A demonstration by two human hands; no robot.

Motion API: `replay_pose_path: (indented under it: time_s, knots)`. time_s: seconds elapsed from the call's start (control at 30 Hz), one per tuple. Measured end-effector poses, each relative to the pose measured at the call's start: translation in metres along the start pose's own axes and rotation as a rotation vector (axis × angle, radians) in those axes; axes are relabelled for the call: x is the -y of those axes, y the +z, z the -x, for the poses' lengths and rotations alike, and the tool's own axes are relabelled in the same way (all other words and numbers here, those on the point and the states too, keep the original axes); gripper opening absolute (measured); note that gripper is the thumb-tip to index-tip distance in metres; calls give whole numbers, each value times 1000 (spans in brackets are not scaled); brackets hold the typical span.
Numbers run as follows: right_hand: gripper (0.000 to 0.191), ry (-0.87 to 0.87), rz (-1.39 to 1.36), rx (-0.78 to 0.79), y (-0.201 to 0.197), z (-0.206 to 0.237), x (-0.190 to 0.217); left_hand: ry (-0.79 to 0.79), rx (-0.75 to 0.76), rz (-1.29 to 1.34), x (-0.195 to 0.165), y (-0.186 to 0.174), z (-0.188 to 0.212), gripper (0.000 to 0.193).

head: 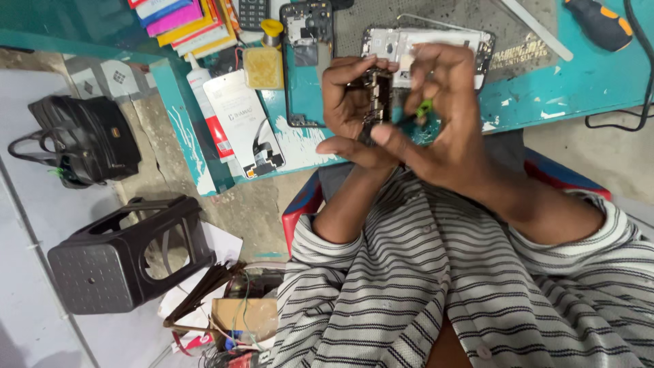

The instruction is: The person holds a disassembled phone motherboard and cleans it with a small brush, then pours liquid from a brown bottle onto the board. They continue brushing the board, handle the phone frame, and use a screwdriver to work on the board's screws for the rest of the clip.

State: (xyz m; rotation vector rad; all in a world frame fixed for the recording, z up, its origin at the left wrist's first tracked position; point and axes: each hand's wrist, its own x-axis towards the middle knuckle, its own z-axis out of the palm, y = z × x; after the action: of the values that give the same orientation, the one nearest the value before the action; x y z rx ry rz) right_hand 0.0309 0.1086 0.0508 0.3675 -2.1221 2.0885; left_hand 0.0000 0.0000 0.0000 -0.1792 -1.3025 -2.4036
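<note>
My left hand point(351, 112) grips a small dark circuit board point(377, 92) with metal shields, held up in front of my chest. My right hand point(443, 123) pinches a thin tool with a green tip point(424, 108) against the board's right edge. Both hands touch over the board and hide most of it. Just beyond them on the teal workbench point(579, 82) lies an opened phone frame point(409, 42), pale inside. Another opened dark phone body point(306, 65) lies to its left.
A grey work mat point(477, 20), a black-and-orange screwdriver point(599, 24), a yellow sponge block point(263, 67), a white glue bottle point(204, 102) and stacked coloured packets point(184, 20) share the bench. On the floor stand a black plastic stool point(122, 255), a black bag point(85, 140) and a cardboard box of wires point(242, 320).
</note>
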Motion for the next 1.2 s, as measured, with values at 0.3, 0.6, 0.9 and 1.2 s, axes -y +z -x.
replay_pose_path:
  time_s: [0.3,0.6,0.9,1.2]
  knots:
    - [72,6,-124,17,7,10,-23,-5,-21,-26,0,2,4,111]
    - [75,62,-55,-142,-2,0,-24,-102,-122,210,-11,3,3,113]
    - [72,-204,157,-76,-5,-14,-15,-152,-57,259,-13,1,10,115]
    - [75,-269,211,-91,-9,-25,-7,-48,21,111,-4,-6,11,112]
